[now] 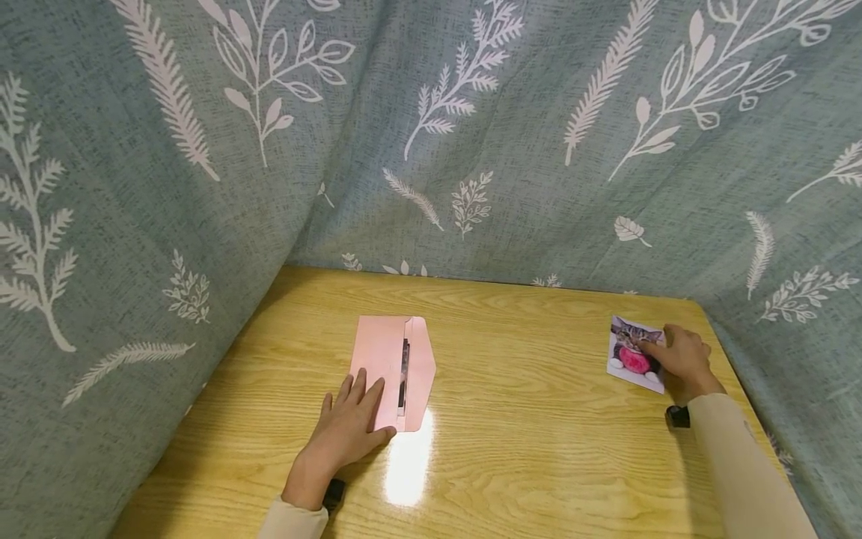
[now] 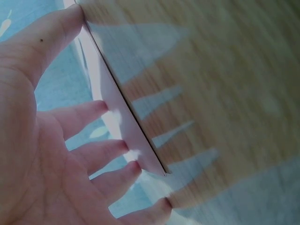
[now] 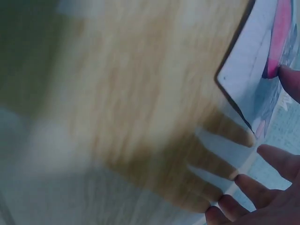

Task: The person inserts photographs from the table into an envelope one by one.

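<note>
A pink envelope [image 1: 377, 348] lies on the table with its flap [image 1: 420, 367] folded out to the right. Inside its mouth shows a strip of a dark-printed card or photo [image 1: 403, 378], mostly hidden. My left hand [image 1: 350, 423] rests on the envelope's lower part, fingers spread. The left wrist view shows its fingertips along the envelope [image 2: 124, 126]. Far to the right lies a cat photo [image 1: 633, 355] with a bright pink patch. My right hand [image 1: 685, 359] touches it, thumb on the picture side. In the right wrist view, the other fingers reach down beside the photo's corner [image 3: 243, 89].
A wooden table [image 1: 518, 419] carries both items, with a wide stretch of its top between them. A grey-green leaf-patterned cloth [image 1: 512, 202] hangs behind it and along both sides. Glare [image 1: 407, 468] shines below the envelope.
</note>
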The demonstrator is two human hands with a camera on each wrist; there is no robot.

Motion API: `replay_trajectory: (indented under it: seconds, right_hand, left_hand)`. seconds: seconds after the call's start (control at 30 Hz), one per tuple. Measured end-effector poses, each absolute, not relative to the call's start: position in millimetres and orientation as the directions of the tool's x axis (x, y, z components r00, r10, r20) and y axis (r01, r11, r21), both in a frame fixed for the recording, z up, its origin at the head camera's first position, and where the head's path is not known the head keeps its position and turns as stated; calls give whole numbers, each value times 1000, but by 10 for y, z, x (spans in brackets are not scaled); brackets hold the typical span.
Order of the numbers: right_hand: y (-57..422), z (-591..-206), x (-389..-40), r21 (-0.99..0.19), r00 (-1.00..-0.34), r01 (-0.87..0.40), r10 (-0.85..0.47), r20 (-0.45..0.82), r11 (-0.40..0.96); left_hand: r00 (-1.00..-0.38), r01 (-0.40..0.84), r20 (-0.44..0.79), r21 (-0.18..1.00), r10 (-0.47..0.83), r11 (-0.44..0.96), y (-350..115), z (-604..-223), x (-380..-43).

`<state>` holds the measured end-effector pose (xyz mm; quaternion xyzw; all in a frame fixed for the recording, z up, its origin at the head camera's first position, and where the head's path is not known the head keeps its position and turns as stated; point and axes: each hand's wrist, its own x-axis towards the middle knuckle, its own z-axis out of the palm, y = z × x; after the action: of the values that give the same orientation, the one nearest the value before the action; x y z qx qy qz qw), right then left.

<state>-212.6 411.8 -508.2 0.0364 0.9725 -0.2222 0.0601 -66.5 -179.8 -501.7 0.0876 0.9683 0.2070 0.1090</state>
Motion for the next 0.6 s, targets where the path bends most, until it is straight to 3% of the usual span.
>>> replay_trajectory:
  seconds: [0.33, 0.6]
  right_hand:
    - [4078, -5114, -2101, -442, -987, 158, 150, -52, 883]
    - [4035, -5077, -2076, -613, -934, 322, 347, -81, 722]
  left_hand:
    - [-960, 122, -180, 421, 214, 899, -1796, -5021, -663]
    - [-962, 126, -170, 425, 215, 896, -1790, -5026, -661]
